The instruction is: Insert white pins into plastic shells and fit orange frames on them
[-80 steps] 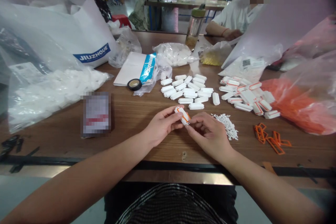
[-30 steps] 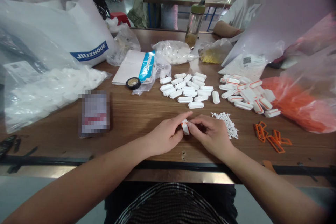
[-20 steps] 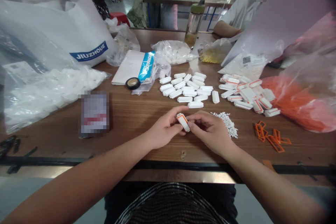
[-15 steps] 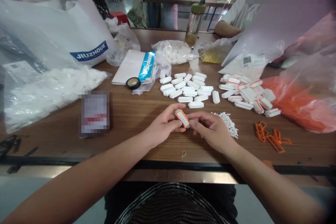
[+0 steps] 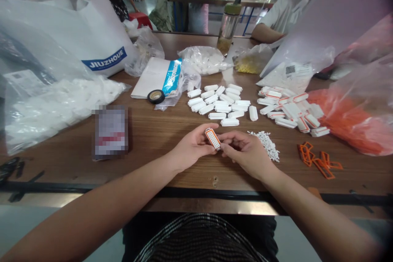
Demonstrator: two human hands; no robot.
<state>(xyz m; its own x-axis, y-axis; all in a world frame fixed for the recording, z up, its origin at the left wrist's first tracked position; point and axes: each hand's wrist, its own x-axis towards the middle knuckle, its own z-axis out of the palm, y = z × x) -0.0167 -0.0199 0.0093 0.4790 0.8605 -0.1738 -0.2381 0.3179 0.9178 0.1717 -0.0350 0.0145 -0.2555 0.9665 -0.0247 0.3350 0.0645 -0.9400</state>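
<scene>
A worker's left hand (image 5: pixel 195 147) clamps a small block (image 5: pixel 213 138) between thumb and fingers above the near middle of a brown table (image 5: pixel 150 143). The block, white with an orange band, tilts from far left to near right, its face of small holes turned up. The right hand (image 5: pixel 245 153) meets the block's near right end, thumb and forefinger drawn close together; whether they pinch it cannot be told.

Just right of that hand lies a heap of white pins (image 5: pixel 269 147), with orange frames (image 5: pixel 303 154) farther right. Beyond the hands spread loose white pieces (image 5: pixel 222 109); to their right, orange-banded pieces (image 5: pixel 290 111) are piled beside a bag of orange parts (image 5: pixel 346 125).

A roll of black tape (image 5: pixel 156 101) rests at the near edge of a booklet (image 5: pixel 150 77) at far left of centre. A clear bag of white parts (image 5: pixel 61 100) lies at left, before a bag marked JIUZHOUE (image 5: pixel 92 32). A bottle (image 5: pixel 228 28) stands at the far side, and a co-worker's forearm (image 5: pixel 264 32) rests at far right.
</scene>
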